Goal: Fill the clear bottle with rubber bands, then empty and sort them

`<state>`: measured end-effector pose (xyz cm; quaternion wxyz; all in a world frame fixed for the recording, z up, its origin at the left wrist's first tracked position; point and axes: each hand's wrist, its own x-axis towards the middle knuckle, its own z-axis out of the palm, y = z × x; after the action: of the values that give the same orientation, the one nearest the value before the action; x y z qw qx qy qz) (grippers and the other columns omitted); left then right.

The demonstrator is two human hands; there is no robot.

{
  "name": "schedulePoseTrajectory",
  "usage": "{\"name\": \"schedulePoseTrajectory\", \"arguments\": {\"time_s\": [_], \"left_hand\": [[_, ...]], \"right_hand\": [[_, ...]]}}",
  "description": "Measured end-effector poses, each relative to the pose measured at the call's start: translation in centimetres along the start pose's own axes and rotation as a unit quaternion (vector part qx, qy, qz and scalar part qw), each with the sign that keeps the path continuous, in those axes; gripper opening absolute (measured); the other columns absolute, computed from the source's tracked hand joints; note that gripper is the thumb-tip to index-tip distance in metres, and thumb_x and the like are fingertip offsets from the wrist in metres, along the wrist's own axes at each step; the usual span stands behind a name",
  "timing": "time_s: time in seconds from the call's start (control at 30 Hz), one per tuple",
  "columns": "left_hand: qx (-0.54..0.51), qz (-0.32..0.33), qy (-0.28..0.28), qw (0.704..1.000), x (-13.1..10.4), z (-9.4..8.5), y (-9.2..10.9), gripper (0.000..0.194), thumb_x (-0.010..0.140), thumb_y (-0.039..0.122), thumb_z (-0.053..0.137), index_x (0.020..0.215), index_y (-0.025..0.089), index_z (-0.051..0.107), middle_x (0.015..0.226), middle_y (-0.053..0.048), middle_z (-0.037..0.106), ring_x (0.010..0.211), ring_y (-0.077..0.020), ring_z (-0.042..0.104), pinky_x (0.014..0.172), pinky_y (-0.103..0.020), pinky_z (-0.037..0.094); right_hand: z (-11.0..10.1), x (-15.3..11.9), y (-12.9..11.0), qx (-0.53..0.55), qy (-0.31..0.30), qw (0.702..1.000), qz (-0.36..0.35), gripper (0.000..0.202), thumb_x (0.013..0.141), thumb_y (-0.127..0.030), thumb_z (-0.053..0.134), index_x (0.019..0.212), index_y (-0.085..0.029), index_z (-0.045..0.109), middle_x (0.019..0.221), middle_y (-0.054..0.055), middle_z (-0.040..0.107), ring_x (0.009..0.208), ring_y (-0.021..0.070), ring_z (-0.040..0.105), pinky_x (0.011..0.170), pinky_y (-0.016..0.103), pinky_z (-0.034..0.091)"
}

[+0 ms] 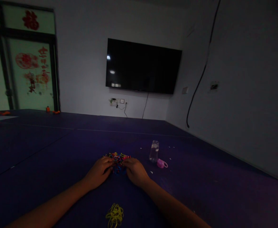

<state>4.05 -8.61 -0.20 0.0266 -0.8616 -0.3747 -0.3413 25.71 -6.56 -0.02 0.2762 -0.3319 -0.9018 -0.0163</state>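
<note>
A heap of small multicoloured rubber bands (117, 158) lies on the purple tabletop, between my two hands. My left hand (101, 169) reaches in from the left, its bent fingers and thumb closed on the heap's edge. From the other side, my right hand (136, 170) has its curled fingers pressed into the bands. Single bands at the fingertips are too small and dark to make out. Closer to me, between my forearms, is a loose tangle of yellow rubber bands (115, 215), touched by neither hand.
Right of the heap stands a clear bottle (154, 152) without its lid, beside a pink lid with a loop (161, 163). White scraps (151, 172) are scattered around there. Seams cross the purple table (58, 167). Small orange objects (55, 112) sit along the far left edge.
</note>
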Motion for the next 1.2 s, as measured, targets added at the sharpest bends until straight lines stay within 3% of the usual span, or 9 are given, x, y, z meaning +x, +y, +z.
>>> {"name": "schedulePoseTrajectory", "arguments": {"time_s": [0.2,0.4,0.73,0.97,1.2], "left_hand": [[-0.015,-0.003,0.019,1.000,0.12,-0.34,0.29,0.024,0.087,0.015,0.043,0.098,0.020,0.065,0.100,-0.006,0.065,0.096,-0.0196,0.058,0.088,-0.039,0.046],[0.003,0.010,-0.013,1.000,0.03,-0.20,0.20,0.023,0.085,0.011,0.046,0.094,0.019,0.065,0.100,-0.006,0.066,0.098,-0.0208,0.057,0.090,-0.040,0.044],[0.018,0.010,-0.033,0.999,-0.11,-0.13,0.09,0.023,0.085,0.012,0.046,0.098,0.019,0.064,0.100,-0.006,0.066,0.098,-0.0210,0.057,0.090,-0.040,0.045],[0.022,0.007,-0.030,0.999,-0.28,0.16,-0.09,0.024,0.084,0.014,0.048,0.102,0.019,0.063,0.103,-0.006,0.067,0.104,-0.0216,0.056,0.092,-0.041,0.043],[0.019,0.023,-0.025,0.999,-0.29,0.25,-0.28,0.022,0.083,0.012,0.048,0.095,0.020,0.065,0.099,-0.005,0.067,0.103,-0.0214,0.057,0.090,-0.041,0.044]], "right_hand": [[-0.17,-0.14,0.02,0.022,0.028,0.999,0.018,0.039,0.075,-0.002,0.042,0.104,-0.017,0.064,0.108,0.008,0.064,0.101,0.0180,0.057,0.087,0.030,0.043],[-0.21,0.03,-0.25,-0.003,-0.025,1.000,-0.016,0.044,0.071,-0.001,0.043,0.107,-0.017,0.063,0.110,0.008,0.063,0.103,0.0182,0.055,0.089,0.031,0.041],[-0.21,0.06,-0.53,-0.041,-0.067,0.997,-0.009,0.041,0.080,-0.009,0.043,0.116,-0.023,0.058,0.111,0.006,0.061,0.106,0.0204,0.052,0.091,0.035,0.036],[-0.01,0.09,-0.24,-0.043,-0.076,0.996,-0.011,0.040,0.078,-0.008,0.044,0.114,-0.020,0.059,0.112,0.007,0.061,0.107,0.0204,0.051,0.092,0.034,0.036],[-0.26,0.23,-0.41,-0.040,-0.066,0.997,0.004,0.040,0.074,-0.004,0.044,0.107,-0.019,0.062,0.110,0.009,0.061,0.105,0.0202,0.052,0.091,0.033,0.038]]}}
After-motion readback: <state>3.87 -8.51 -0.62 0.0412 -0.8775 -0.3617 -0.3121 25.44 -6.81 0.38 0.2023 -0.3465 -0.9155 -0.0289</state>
